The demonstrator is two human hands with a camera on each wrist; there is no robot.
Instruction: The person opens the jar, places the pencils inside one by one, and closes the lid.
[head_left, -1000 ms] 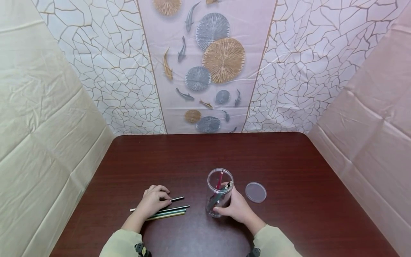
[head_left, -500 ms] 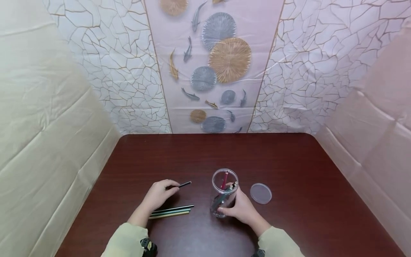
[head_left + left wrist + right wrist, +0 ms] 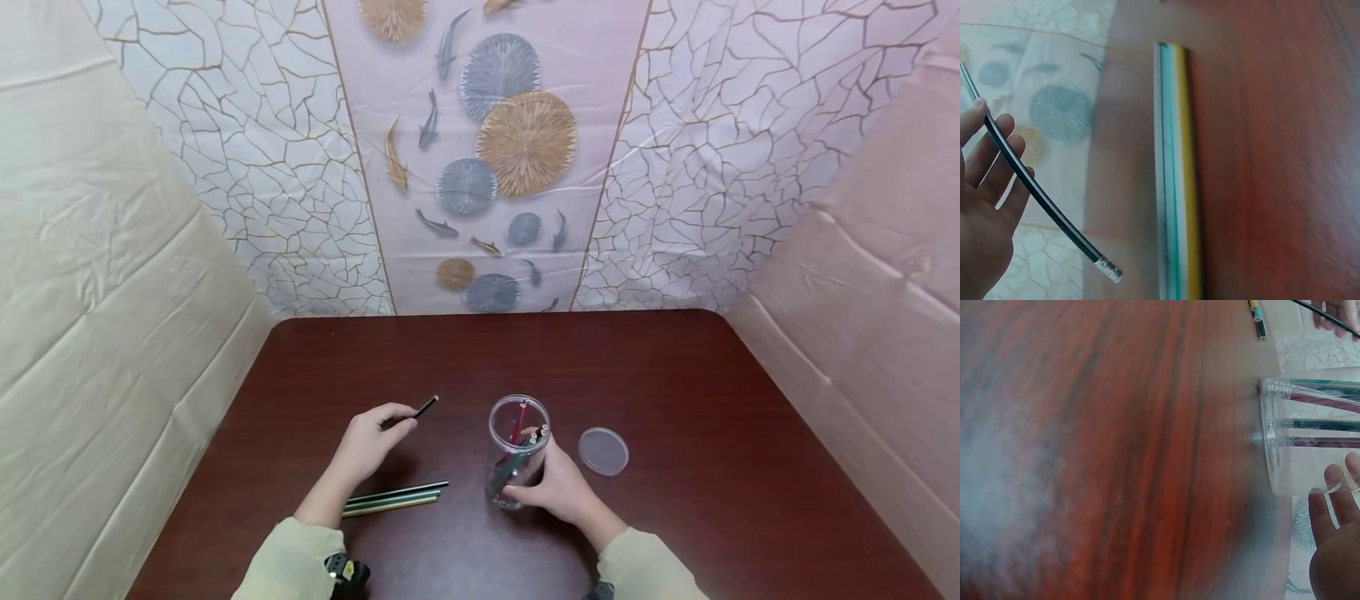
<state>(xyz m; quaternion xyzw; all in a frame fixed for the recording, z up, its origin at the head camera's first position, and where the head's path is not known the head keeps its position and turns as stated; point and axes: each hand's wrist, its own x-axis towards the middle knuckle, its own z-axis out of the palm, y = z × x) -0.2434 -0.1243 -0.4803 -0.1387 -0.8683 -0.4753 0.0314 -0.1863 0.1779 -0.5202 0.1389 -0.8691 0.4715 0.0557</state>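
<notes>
the black pencil [image 3: 426, 407] is pinched in the left hand [image 3: 367, 446], raised off the bench [image 3: 675, 375], and the clear jar [image 3: 497, 467] stands to the right of those fingers, well apart from them. the jar's long axis is upright, mouth up; the pencil's runs aslant, its far end pointing away and to the right, so the two don't line up. the silver-banded end hangs on the palm side in the left wrist view.

the left thumb presses the pencil against the fingers, with no wide gap there. the right hand [image 3: 558, 483] is the nearer one to the jar, touching it: thumb and fingers curl round its wall, below the rim. a few pencils lean inside, a red pencil [image 3: 517, 423] among them. the loose pencils [image 3: 393, 500] lie side by side near the left wrist.
</notes>
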